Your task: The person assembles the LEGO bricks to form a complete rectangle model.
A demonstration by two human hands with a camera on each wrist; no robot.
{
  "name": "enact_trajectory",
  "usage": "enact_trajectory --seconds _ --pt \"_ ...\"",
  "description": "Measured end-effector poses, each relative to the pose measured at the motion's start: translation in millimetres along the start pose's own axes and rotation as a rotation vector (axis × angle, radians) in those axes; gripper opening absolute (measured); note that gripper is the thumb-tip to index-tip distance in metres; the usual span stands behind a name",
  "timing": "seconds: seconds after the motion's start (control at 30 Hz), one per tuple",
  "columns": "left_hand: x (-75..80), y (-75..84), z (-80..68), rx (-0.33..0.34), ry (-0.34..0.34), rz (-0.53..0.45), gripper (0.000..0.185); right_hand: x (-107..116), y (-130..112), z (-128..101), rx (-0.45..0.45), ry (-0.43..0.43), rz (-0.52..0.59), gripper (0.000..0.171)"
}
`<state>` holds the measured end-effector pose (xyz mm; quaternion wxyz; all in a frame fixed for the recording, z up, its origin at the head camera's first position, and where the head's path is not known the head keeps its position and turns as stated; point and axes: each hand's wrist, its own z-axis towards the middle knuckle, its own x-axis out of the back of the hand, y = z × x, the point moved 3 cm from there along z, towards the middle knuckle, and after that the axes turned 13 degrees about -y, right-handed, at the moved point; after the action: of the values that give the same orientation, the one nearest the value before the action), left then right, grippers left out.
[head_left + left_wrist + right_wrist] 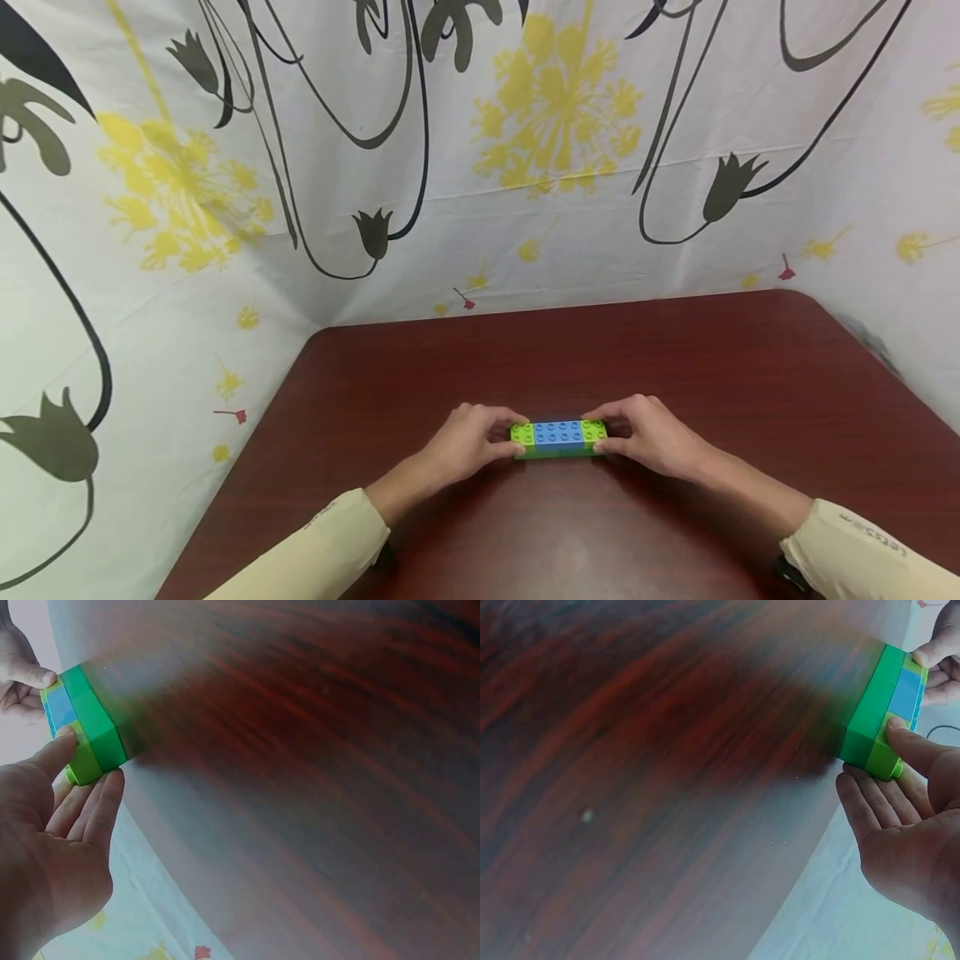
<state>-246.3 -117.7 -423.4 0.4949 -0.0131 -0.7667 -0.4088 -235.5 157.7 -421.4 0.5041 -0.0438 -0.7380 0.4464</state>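
A low block of joined toy building bricks [558, 435] sits on the dark red-brown table. Its top layer has a blue brick [558, 432] in the middle and a lime-green brick at each end; the layer below is darker green [97, 724]. My left hand [467, 442] pinches the left end between thumb and fingers. At the right end, my right hand [654, 435] holds the block the same way. In the right wrist view the thumb presses the lime brick [885, 754] near its studs. The block's far side is hidden.
The wooden table [570, 358] has rounded far corners. Behind it and at both sides hangs a white cloth [450, 183] printed with yellow flowers and grey tulips. Pale sleeves [322, 542] cover both forearms.
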Motion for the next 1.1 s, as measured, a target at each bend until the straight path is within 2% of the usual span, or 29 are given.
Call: enact_trajectory --seconds 0.33,0.53,0.7,0.9,1.1 --pt "1.0 6.3 0.8 0.011 -0.039 0.136 0.044 1 0 0 -0.009 -0.010 -0.002 0.038" --pt "0.0 4.8 -4.6 -0.010 -0.053 0.087 0.052 -1 -1 -2 0.018 0.008 -0.011 0.049" --pt "-3.4 5.3 -10.1 0.019 -0.032 0.038 0.061 -3 -2 -6 0.000 0.032 0.003 0.056" --pt "-10.5 5.1 -8.2 0.032 0.014 0.043 0.055 -6 1 -8 -0.049 0.060 0.017 0.049" --pt "-11.6 5.5 -5.4 0.021 0.034 0.040 0.049 -5 3 -10 -0.057 0.091 0.057 0.048"
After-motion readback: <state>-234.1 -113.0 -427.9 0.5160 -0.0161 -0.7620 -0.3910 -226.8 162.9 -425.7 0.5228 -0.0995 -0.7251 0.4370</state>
